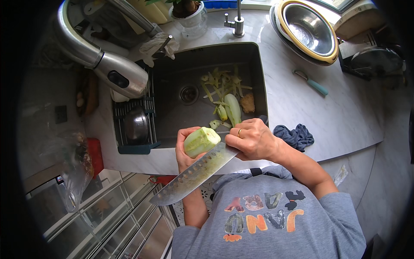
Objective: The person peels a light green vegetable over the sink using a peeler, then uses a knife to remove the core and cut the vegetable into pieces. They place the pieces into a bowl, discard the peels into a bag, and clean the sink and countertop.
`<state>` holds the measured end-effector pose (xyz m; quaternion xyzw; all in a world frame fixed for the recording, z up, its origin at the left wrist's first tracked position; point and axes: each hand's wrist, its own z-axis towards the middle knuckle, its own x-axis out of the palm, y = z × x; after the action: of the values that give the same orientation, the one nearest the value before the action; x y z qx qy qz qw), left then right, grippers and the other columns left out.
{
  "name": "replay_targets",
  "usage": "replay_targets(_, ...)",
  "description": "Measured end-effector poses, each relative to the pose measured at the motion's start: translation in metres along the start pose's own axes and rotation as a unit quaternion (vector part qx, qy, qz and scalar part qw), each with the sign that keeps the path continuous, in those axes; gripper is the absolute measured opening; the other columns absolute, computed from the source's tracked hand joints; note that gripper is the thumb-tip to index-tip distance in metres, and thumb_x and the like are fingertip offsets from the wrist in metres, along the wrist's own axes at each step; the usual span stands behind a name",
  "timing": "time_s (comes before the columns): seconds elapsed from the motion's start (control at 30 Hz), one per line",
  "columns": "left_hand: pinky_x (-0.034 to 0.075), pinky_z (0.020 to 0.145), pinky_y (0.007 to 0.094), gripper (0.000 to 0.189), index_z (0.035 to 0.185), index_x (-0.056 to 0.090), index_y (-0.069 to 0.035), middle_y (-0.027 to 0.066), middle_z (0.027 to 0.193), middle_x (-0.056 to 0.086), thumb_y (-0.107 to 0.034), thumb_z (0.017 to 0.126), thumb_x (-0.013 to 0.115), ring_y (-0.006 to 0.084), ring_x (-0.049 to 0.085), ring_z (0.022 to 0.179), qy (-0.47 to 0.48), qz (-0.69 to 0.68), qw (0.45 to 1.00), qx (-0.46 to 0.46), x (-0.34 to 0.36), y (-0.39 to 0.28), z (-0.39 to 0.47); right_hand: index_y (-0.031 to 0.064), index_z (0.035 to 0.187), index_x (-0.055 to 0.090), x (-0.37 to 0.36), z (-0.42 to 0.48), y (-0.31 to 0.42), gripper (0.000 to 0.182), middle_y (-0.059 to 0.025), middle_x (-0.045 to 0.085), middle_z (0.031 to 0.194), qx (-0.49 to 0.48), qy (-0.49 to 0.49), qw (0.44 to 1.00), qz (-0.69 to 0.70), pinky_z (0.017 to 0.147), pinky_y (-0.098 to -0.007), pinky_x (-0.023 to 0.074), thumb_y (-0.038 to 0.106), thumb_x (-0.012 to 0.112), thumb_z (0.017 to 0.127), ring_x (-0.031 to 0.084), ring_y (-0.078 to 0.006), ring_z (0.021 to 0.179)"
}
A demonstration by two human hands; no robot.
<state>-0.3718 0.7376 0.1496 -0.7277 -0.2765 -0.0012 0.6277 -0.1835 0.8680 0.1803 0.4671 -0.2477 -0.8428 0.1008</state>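
My left hand cups a pale green peeled vegetable at the sink's near edge; its cut end faces up and right. A ringed right hand, my right hand, is closed at the handle end of a large kitchen knife, whose blade points down and left, close below the vegetable. The handle is mostly hidden by the fingers. In the dark sink, beyond my right hand, lie a long pale green peeled vegetable, a smaller green piece and a heap of peelings.
A brown lump lies at the sink's right wall. A metal faucet overhangs the rack holding a metal bowl. On the right counter are a peeler, a dark cloth and stacked bowls.
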Motion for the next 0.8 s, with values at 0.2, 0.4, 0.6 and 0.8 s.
replay_targets(0.2,0.054,0.087,0.03,0.067,0.109,0.053,-0.002,0.009,0.109,0.061,-0.035,0.067,0.094,0.0152,0.063,0.098,-0.002,0.094,0.995,0.027,0.001,-0.013,-0.003,0.0083,0.078,0.053,0.004,-0.001,-0.007,0.026,-0.0033,0.056,0.063,-0.023,0.014,1.0,-0.009,0.054,-0.0367,0.052,0.016,0.076,0.067,0.064,-0.0229,0.06)
replay_targets(0.4,0.052,0.084,0.0289,0.059,0.103,0.054,-0.002,0.0091,0.107,0.059,-0.03,0.069,0.092,0.0146,0.061,0.094,0.011,0.082,0.997,0.009,-0.004,-0.013,-0.005,0.0081,0.081,0.053,0.009,-0.003,-0.018,0.025,-0.0058,0.06,0.065,0.003,0.051,0.999,0.009,0.054,-0.0384,0.0522,0.014,0.074,0.069,0.065,-0.0261,0.062)
replay_targets(0.6,0.062,0.067,0.0321,0.058,0.109,0.05,-0.003,0.0092,0.107,0.055,-0.015,0.07,0.091,0.0173,0.065,0.087,0.008,0.174,0.978,0.119,-0.012,-0.002,-0.002,0.0068,0.082,0.055,0.018,-0.003,-0.013,0.019,-0.0089,0.062,0.066,0.069,0.052,0.996,0.017,0.054,-0.0414,0.0517,0.013,0.072,0.076,0.066,-0.0298,0.061)
replay_targets(0.8,0.06,0.072,0.0318,0.063,0.111,0.05,-0.002,0.0099,0.108,0.056,-0.019,0.067,0.092,0.0177,0.064,0.09,-0.034,0.089,0.993,0.071,-0.008,-0.006,-0.003,0.0057,0.08,0.051,0.032,-0.001,-0.001,0.02,-0.0099,0.06,0.065,0.128,-0.004,0.991,0.045,0.053,-0.0422,0.0508,0.009,0.071,0.078,0.065,-0.0314,0.061)
